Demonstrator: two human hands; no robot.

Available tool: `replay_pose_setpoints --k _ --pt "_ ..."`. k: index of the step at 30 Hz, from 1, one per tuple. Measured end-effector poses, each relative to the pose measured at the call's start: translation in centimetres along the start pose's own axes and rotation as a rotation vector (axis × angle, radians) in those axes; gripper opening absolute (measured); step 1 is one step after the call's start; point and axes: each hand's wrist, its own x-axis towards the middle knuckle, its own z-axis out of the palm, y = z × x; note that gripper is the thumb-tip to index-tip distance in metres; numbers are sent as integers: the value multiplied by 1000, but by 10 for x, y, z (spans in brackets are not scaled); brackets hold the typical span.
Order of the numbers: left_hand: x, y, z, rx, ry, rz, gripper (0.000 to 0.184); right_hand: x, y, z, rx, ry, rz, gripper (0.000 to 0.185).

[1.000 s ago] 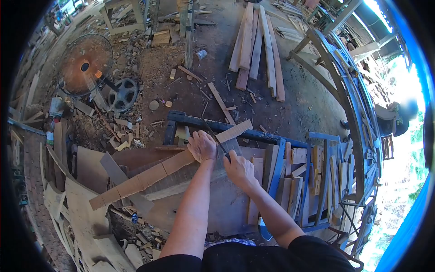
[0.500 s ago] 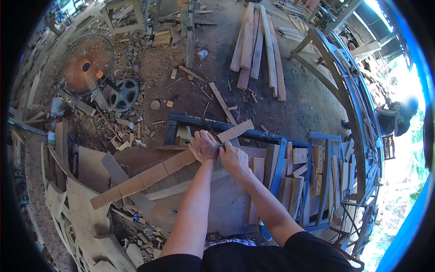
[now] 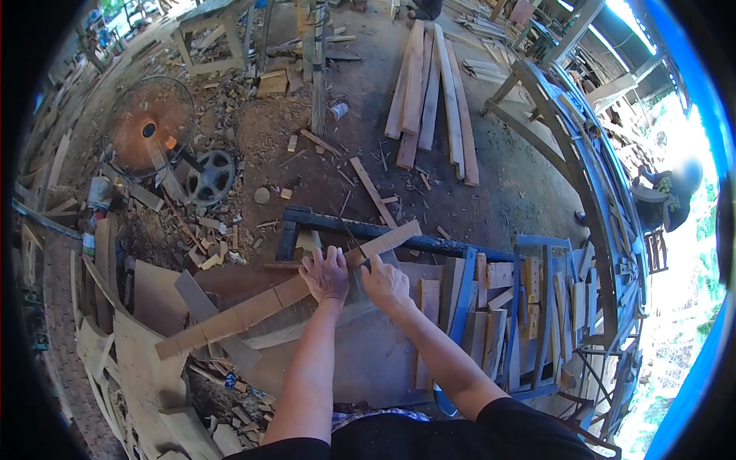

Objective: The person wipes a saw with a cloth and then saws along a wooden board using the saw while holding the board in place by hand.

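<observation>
A long wooden strip (image 3: 253,310) with evenly spaced lines across it lies diagonally over a wider board (image 3: 287,326). My left hand (image 3: 326,274) rests on the strip with its fingers spread. Just to the right, my right hand (image 3: 386,285) is closed with its index finger pointing forward. It holds what looks like a handsaw (image 3: 351,235), whose narrow dark blade crosses the strip between my hands. Its handle is hidden in my palm.
A dark frame bar (image 3: 337,222) runs behind the strip. Wooden pieces (image 3: 498,307) stack at right beside a blue frame (image 3: 462,295). Planks (image 3: 437,100) lie on the ground ahead. A rusty fan (image 3: 149,126) and wheel (image 3: 209,176) stand at left; a person (image 3: 668,195) is at far right.
My left hand has shifted left along the strip, its fingers now more spread. My right hand and the blade have come back toward my body. The view has tilted slightly.
</observation>
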Motion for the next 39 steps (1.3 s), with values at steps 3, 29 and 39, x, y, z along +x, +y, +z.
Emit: replay_pose_setpoints --k 3,29,39 --pt "0 -2 5 -17 -21 4 21 -10 0 -2 -16 7 1 30" --pt "-8 -17 -6 -116 -152 300 43 -25 4 -11 -1 -16 22 32" --pt "-7 -16 -7 -141 -142 291 39 -37 12 -5 -2 0 2 29"
